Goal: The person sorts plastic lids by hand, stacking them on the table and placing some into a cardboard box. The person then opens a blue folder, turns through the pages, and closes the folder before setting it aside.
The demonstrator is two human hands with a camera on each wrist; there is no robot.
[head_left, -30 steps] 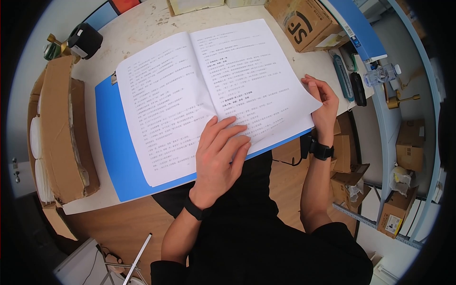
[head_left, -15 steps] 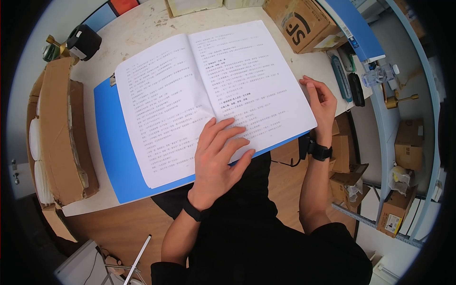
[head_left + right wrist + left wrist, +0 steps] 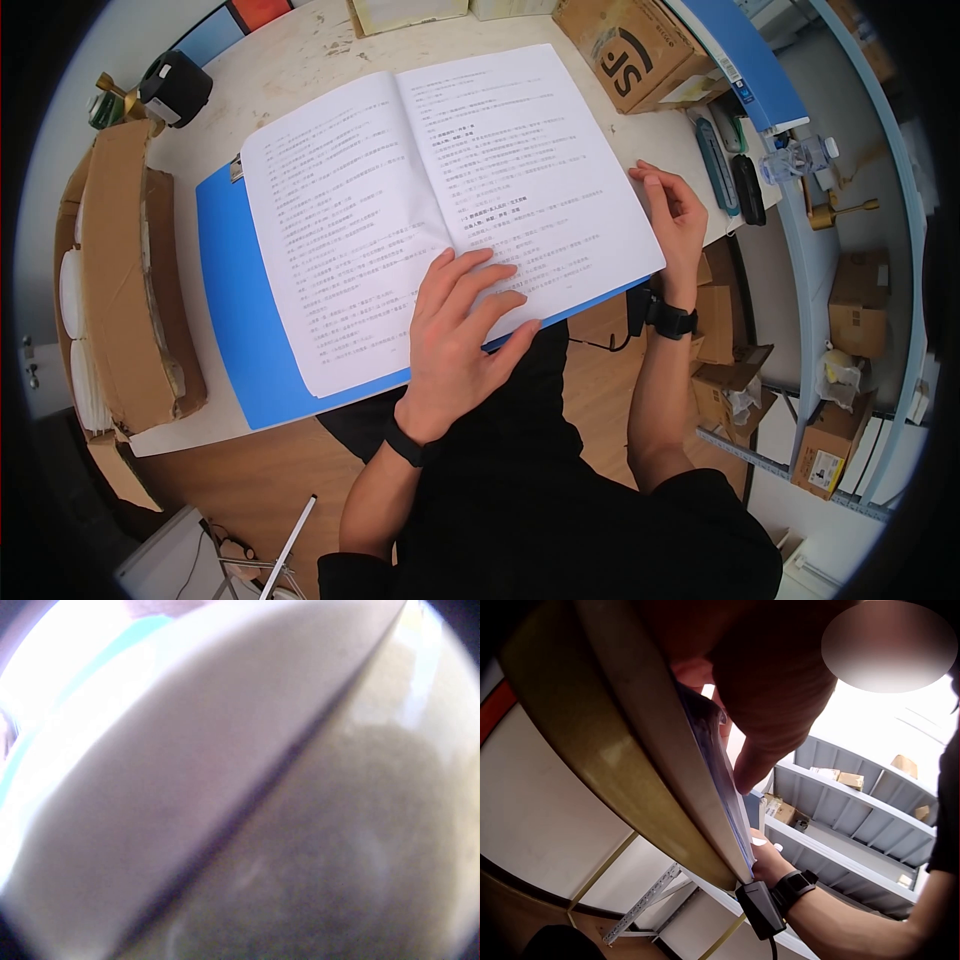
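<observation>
Printed pages (image 3: 510,150) lie open like a book on a blue folder (image 3: 232,300), both pages flat and covered in lines of text. My left hand (image 3: 455,335) rests on the lower middle near the fold, fingers spread and thumb out toward the bottom edge. Just past the right edge of the right-hand page, my right hand (image 3: 680,220) rests on the table, its fingers loosely bent and holding nothing. In the left wrist view the left hand (image 3: 772,697) looms dark over the paper's edge. The right wrist view shows mostly the blurred table edge (image 3: 225,817).
A torn cardboard box (image 3: 140,290) stands at the table's left, with a black container (image 3: 176,88) behind it. A brown carton (image 3: 635,50) sits at the back right. Near it lie a teal case (image 3: 717,165) and a black case (image 3: 748,190). Shelving (image 3: 800,260) rises at the right.
The lower right corner of the right-hand page, earlier lifted and curled at my right hand, now lies flat. My right hand has let go of it. My left thumb has spread outward.
</observation>
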